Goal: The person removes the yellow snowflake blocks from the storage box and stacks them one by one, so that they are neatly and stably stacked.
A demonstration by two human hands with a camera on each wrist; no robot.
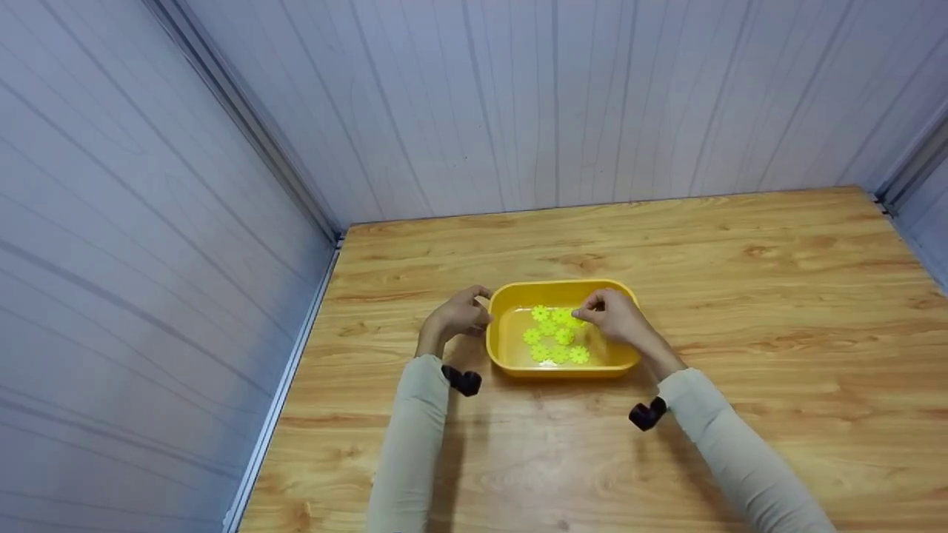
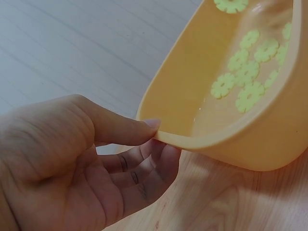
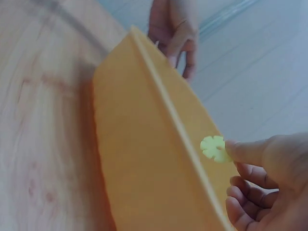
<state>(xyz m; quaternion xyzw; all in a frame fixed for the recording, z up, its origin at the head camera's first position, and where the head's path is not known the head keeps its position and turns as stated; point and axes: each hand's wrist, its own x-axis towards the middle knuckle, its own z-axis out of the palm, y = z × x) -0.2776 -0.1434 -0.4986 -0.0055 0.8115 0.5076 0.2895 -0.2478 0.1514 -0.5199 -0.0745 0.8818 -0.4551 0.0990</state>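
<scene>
A yellow-orange plastic basin [image 1: 511, 368] stands on the wooden table, with several flat yellow flower-shaped pieces [image 2: 248, 72] lying on its floor. At the basin's left end, my left hand [image 1: 461, 314] pinches the rim between thumb [image 2: 137, 131] and curled fingers. My right hand [image 1: 618, 318] is over the right part of the basin. Between its thumb and fingertip it holds one notched yellow flower piece [image 3: 213, 148], raised above the others. The basin's near wall [image 3: 139, 144] hides the floor pieces in the right wrist view.
The wood-grain table [image 1: 778, 311] extends around the basin on all sides. White panelled walls [image 1: 518, 104] rise behind it and at the left. A black wrist camera [image 1: 466, 382] sits on the left sleeve, another black camera [image 1: 647, 414] on the right.
</scene>
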